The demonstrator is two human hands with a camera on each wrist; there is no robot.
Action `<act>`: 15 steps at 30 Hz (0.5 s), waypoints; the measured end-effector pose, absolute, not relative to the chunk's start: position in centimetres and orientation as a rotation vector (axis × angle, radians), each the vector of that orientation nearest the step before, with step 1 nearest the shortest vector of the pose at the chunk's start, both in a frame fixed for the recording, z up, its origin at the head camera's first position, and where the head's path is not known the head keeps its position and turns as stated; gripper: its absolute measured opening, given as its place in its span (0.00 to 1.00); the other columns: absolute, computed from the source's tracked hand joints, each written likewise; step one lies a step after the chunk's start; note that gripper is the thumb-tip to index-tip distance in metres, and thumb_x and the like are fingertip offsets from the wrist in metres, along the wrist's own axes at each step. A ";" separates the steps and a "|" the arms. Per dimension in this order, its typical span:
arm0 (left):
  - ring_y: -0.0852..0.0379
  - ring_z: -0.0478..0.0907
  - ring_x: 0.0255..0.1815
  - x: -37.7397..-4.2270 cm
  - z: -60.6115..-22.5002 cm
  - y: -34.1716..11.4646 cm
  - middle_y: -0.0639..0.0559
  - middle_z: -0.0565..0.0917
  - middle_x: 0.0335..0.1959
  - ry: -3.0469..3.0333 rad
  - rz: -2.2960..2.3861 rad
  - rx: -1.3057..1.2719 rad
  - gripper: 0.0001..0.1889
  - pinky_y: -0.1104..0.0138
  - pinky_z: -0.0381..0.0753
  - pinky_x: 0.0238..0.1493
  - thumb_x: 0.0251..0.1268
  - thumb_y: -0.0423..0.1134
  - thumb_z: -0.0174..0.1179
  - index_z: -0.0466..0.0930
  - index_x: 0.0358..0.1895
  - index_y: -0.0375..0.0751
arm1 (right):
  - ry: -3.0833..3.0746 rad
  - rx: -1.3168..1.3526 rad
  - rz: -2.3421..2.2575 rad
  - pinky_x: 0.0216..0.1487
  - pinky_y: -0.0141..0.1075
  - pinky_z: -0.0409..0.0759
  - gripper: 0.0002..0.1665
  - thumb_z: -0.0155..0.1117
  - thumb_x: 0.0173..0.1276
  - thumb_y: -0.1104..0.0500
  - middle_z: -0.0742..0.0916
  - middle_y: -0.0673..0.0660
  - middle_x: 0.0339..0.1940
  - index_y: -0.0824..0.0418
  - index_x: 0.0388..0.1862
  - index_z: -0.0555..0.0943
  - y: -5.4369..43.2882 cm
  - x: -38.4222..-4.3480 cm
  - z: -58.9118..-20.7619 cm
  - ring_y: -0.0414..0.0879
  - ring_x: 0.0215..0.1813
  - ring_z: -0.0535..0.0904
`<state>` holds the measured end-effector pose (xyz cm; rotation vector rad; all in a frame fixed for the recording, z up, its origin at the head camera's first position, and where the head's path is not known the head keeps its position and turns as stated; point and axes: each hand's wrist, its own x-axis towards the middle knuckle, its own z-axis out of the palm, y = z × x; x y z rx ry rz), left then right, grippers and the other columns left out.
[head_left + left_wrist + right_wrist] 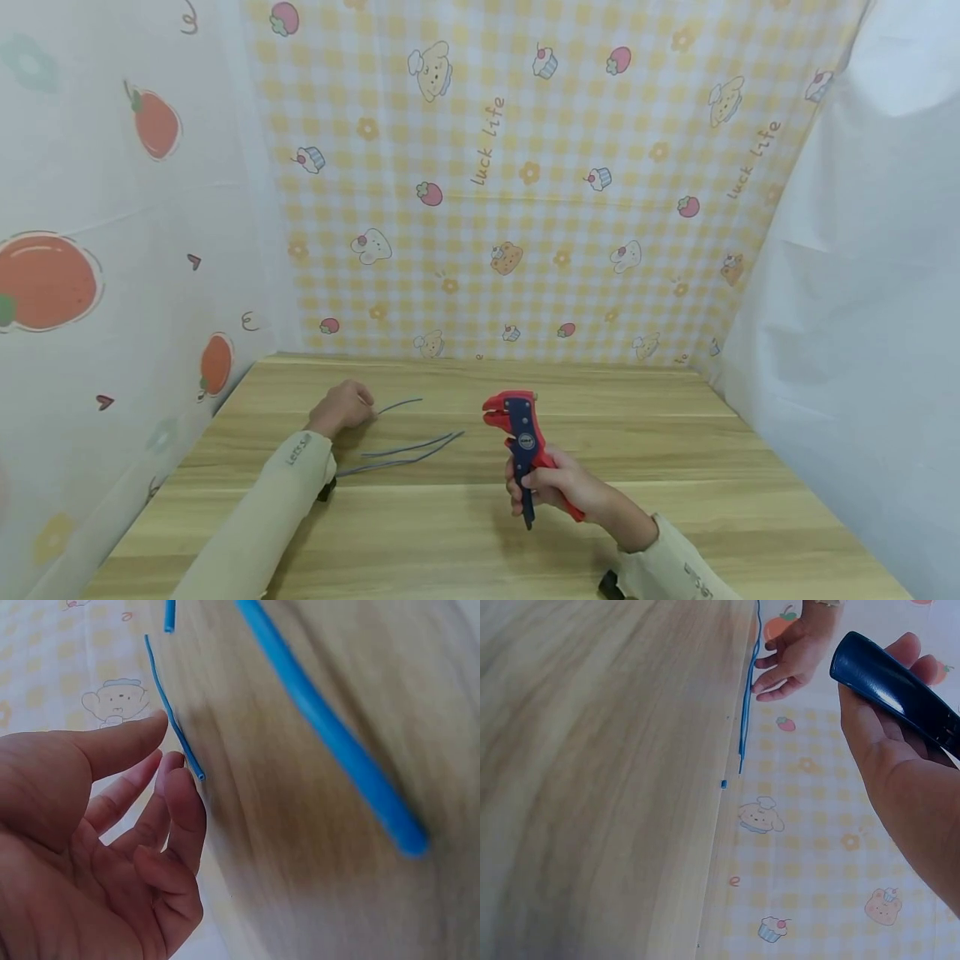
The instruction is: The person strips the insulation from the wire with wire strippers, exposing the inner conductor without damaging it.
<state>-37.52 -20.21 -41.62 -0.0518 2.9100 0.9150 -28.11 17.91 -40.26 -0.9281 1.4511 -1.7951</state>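
Observation:
My right hand (558, 487) grips a wire stripper (525, 442) with a red and dark blue body, its head raised toward the upper left. In the right wrist view one dark blue handle (892, 682) shows in the fingers. At the left of the table my left hand (343, 407) is beside a short blue wire (401, 405). The left wrist view shows this wire (169, 709) close to the thumb and fingertips, which stand apart; contact is unclear. Two more blue wires lie nearer, an upper one (405, 449) and a lower one (397, 463).
The wooden table (675, 467) meets a checked cloth backdrop (510, 208) at the back. Printed cloth (112, 208) hangs on the left, and white cloth (847, 317) on the right. A tiny blue piece (724, 784) lies on the table in the right wrist view.

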 end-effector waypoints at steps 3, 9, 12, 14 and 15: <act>0.39 0.78 0.50 -37.5 -41.7 -20.3 0.35 0.82 0.53 2.910 0.893 -0.052 0.16 0.43 0.76 0.47 0.60 0.37 0.67 0.82 0.50 0.35 | 1.453 -0.931 -1.796 0.50 0.42 0.82 0.15 0.43 0.70 0.69 0.80 0.55 0.39 0.67 0.54 0.67 17.9 -28.1 -40.3 0.45 0.40 0.80; 0.44 0.79 0.44 -37.3 -41.6 -20.1 0.38 0.83 0.48 2.907 0.861 -0.063 0.13 0.47 0.77 0.44 0.60 0.36 0.67 0.82 0.46 0.34 | 1.446 -0.930 -1.800 0.49 0.42 0.82 0.15 0.43 0.70 0.69 0.80 0.55 0.39 0.67 0.54 0.67 17.9 -28.1 -40.4 0.46 0.40 0.80; 0.46 0.79 0.41 -37.3 -41.6 -20.0 0.40 0.84 0.45 2.906 0.851 -0.070 0.11 0.49 0.77 0.42 0.61 0.36 0.66 0.83 0.45 0.35 | 1.441 -0.931 -1.799 0.50 0.42 0.82 0.15 0.42 0.70 0.69 0.80 0.55 0.39 0.66 0.54 0.67 17.9 -28.1 -40.4 0.46 0.40 0.80; 0.48 0.78 0.40 -37.3 -41.6 -20.0 0.42 0.84 0.43 2.908 0.842 -0.071 0.10 0.51 0.77 0.40 0.61 0.36 0.66 0.83 0.43 0.36 | 1.441 -0.930 -1.798 0.50 0.42 0.82 0.15 0.43 0.70 0.69 0.80 0.55 0.40 0.64 0.55 0.68 17.9 -28.1 -40.4 0.45 0.40 0.80; 0.48 0.78 0.39 -37.3 -41.7 -19.9 0.42 0.84 0.43 2.909 0.841 -0.069 0.10 0.51 0.77 0.40 0.61 0.36 0.66 0.83 0.43 0.36 | 1.440 -0.930 -1.798 0.50 0.42 0.82 0.15 0.43 0.70 0.69 0.80 0.55 0.40 0.64 0.55 0.67 17.9 -28.1 -40.5 0.45 0.40 0.80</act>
